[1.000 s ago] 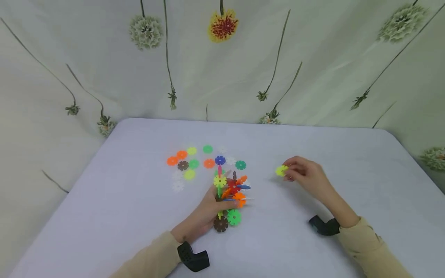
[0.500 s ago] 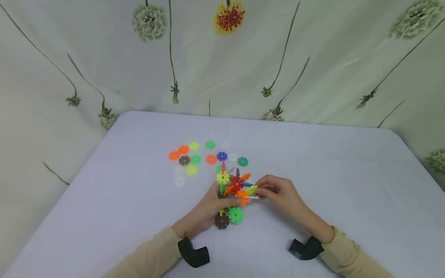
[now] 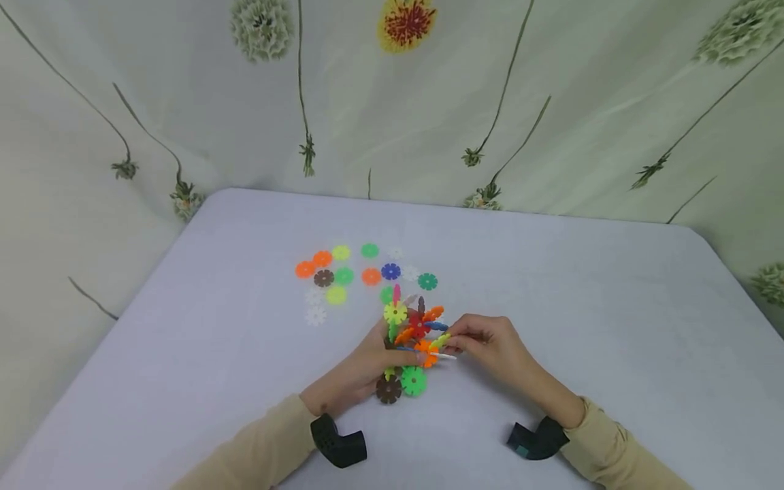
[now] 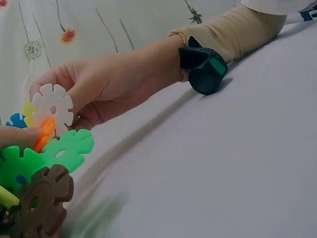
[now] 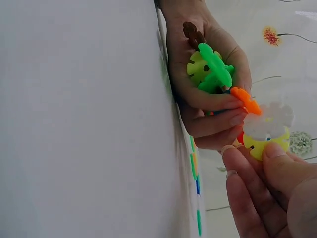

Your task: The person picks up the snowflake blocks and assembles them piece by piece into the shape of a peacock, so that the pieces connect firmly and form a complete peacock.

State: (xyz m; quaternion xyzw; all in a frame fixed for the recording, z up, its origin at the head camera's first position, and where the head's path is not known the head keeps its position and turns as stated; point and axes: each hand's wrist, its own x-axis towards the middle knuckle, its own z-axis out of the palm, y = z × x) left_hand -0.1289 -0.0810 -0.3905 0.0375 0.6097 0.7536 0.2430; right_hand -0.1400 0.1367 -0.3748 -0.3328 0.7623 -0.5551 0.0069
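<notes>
My left hand grips a built-up cluster of notched plastic snowflake discs, its thumb lying across the front. Red, orange, blue, green and brown discs show in the cluster, among them a red disc and a brown disc at the bottom. From the right, my right hand pinches a yellow snowflake disc between thumb and fingers. In the right wrist view this yellow disc meets a white disc on the cluster. Whether their slots are joined cannot be told.
Several loose snowflake discs lie flat behind the left hand, including a blue disc, a dark brown disc and an orange disc. The white table ends at a flower-patterned cloth.
My right hand has come left from the open table with the yellow disc and brought it against the cluster. The left hand keeps its grip in nearly the same spot.
</notes>
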